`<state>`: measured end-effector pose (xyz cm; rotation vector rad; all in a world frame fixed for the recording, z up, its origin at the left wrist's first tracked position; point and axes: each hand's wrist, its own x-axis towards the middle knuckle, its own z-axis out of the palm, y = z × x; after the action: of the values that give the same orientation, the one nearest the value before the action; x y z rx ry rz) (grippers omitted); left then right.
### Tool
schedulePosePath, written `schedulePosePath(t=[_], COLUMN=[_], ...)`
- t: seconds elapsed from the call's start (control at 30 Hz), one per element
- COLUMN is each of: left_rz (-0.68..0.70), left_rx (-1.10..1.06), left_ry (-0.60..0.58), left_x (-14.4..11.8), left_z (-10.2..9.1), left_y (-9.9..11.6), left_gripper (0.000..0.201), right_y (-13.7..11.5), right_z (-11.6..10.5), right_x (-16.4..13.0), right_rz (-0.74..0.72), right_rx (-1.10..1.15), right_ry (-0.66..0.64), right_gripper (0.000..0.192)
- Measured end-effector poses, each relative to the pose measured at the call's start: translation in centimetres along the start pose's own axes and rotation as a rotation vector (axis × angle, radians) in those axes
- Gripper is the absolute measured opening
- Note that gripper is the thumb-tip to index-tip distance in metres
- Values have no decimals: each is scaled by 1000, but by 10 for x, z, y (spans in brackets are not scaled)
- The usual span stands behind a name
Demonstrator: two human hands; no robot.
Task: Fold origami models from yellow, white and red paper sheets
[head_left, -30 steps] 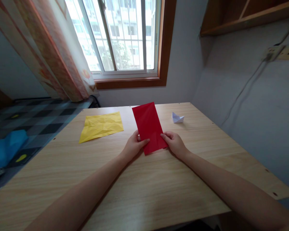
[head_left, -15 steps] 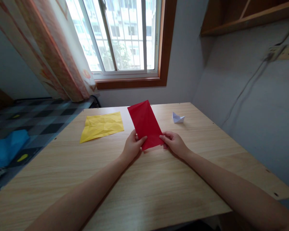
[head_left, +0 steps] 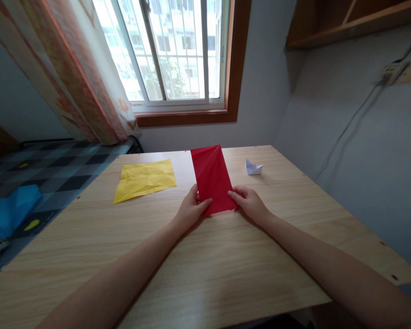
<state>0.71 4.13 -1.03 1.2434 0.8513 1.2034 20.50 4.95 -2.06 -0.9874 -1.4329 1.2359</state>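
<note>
Red paper (head_left: 213, 176) lies long on the counter (head_left: 205, 265), near the window (head_left: 171, 50); my left hand (head_left: 189, 211) and right hand (head_left: 249, 204) pinch its near corners. I'd press evenly, edges matched, yellow sheet (head_left: 144, 179) left of it.

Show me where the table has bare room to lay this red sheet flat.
Widest bare patch: the near table between the two forearms and the front edge. Also free: the right side below the white paper boat. Crowded: the far strip, where yellow paper, red paper pinched by left hand and right hand, and boat line up.
</note>
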Motion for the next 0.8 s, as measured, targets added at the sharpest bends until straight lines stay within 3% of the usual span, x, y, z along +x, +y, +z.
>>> schedulePosePath(t=[0.43,0.67,0.8], left_rz=[-97,-62,-83], left_rx=[72,22,74], left_ry=[-339,-187,-235], left_x=[-6,-2,-2], left_z=[-3,-2,-3], left_y=[6,4,3], left_gripper=[49,37,33], right_y=[-5,-10,-9], right_z=[-6,1,-1], right_x=[5,-2,-2], right_rz=[67,100,83], right_rx=[322,333,283], right_ry=[164,-9,40], right_gripper=[38,38,40])
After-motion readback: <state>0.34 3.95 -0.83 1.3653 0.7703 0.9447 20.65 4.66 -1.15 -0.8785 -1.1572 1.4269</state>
